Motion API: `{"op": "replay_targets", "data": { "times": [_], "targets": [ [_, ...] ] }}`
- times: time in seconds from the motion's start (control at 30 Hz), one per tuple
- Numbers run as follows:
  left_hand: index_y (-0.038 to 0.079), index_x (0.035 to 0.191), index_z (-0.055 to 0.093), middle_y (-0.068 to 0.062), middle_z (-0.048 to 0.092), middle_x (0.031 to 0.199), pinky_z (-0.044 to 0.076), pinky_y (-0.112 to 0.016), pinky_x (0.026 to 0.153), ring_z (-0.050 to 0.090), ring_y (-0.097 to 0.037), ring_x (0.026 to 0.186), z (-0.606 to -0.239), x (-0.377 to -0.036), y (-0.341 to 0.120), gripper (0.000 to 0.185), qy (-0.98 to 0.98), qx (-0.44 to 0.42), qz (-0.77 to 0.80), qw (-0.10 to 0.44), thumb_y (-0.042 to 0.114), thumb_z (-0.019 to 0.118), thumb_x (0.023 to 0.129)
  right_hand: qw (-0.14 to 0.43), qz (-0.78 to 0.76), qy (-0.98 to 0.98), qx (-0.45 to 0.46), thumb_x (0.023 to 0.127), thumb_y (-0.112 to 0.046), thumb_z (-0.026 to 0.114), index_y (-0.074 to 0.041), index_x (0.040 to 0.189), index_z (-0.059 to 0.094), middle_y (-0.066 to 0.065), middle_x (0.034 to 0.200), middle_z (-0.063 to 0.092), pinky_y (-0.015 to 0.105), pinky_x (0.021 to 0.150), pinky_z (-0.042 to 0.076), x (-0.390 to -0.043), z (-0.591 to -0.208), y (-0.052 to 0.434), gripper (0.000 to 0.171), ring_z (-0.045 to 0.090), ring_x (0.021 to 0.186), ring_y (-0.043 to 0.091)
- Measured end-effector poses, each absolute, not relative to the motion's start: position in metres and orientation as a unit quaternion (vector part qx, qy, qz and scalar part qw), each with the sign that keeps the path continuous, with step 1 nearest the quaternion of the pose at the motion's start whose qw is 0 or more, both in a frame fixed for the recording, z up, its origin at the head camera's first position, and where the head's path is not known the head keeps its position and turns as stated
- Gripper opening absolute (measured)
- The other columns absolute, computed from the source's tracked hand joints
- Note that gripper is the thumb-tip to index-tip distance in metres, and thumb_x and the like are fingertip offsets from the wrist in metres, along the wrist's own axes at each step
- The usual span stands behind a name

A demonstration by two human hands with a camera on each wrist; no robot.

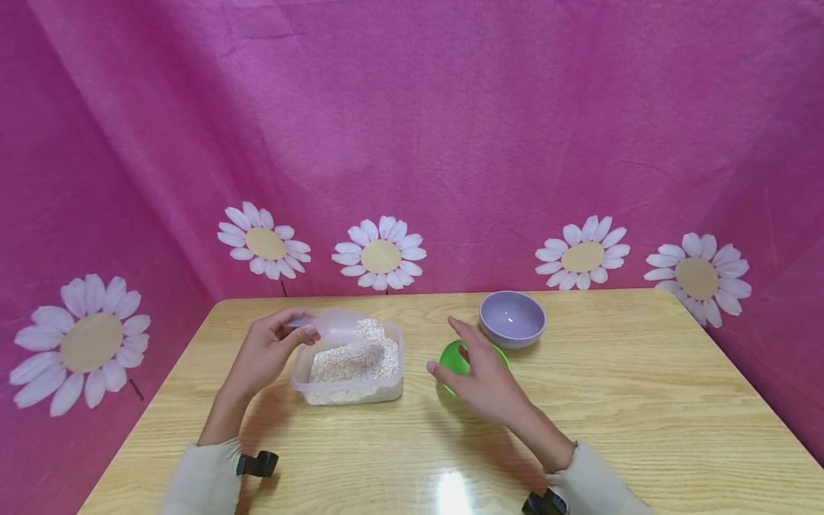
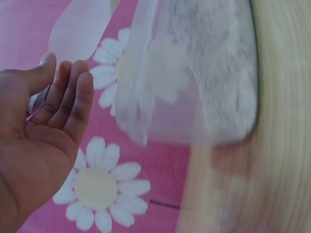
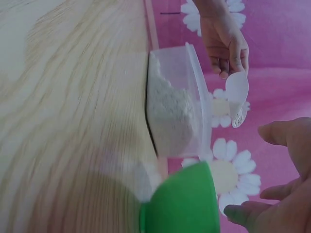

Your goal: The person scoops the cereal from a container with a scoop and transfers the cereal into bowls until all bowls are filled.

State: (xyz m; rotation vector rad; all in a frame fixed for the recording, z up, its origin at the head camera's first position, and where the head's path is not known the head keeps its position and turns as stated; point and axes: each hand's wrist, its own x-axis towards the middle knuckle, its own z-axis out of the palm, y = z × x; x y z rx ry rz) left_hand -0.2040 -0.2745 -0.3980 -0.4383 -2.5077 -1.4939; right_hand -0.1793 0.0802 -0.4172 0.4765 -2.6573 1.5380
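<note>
My left hand (image 1: pixel 270 349) pinches the handle of a pale translucent scoop (image 3: pixel 237 87) between thumb and fingers. The scoop is above a clear plastic container (image 1: pixel 400 365), and rolled oats (image 3: pixel 238 116) lie at its far end. More oats (image 1: pixel 350 363) fill much of the container. In the left wrist view the scoop (image 2: pixel 80 34) shows beyond the fingertips. My right hand (image 1: pixel 487 383), fingers spread and holding nothing, hovers over a green bowl (image 1: pixel 452 357) and hides part of it. The green bowl (image 3: pixel 184 204) appears below that hand's fingertips in the right wrist view.
A purple bowl (image 1: pixel 511 320) stands behind and right of the green one, near the table's back edge. The wooden table (image 1: pixel 618 400) meets a pink cloth (image 1: pixel 450 143) with large daisies at the back and sides.
</note>
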Motion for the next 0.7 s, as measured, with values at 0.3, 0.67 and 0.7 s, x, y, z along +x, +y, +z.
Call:
{"op": "replay_targets", "data": {
  "times": [0.3,0.67,0.7],
  "targets": [
    [-0.002,0.129,0.069,-0.02,0.079,0.102,0.062,-0.025,0.087,0.077,-0.015,0.091,-0.396,-0.213,-0.234,0.025,-0.841,-0.157,-0.514,0.059,0.006,0.066,0.106,0.069,0.452,-0.876,0.153,0.096,-0.02,0.082,0.005,0.158,0.045,0.025,0.158,0.054,0.054,0.117,0.048,-0.173,-0.421,0.121,0.076,0.053,0.147,0.043],
    [0.004,0.121,0.074,-0.014,0.079,0.102,0.062,-0.035,0.077,0.078,-0.031,0.092,-0.404,-0.213,-0.191,0.021,-0.841,-0.207,-0.497,0.052,0.01,0.075,0.101,0.074,0.443,-0.88,0.156,0.096,-0.018,0.083,0.007,0.153,0.049,0.027,0.154,0.055,0.056,0.111,0.052,-0.164,-0.431,0.152,0.071,0.057,0.141,0.047],
    [0.005,0.12,0.074,-0.013,0.079,0.102,0.062,-0.034,0.076,0.078,-0.031,0.092,-0.404,-0.213,-0.188,0.02,-0.84,-0.214,-0.495,0.052,0.01,0.074,0.101,0.067,0.453,-0.875,0.158,0.096,-0.017,0.082,0.007,0.153,0.049,0.027,0.154,0.055,0.056,0.111,0.051,-0.165,-0.432,0.153,0.071,0.057,0.142,0.047]
  ]
}}
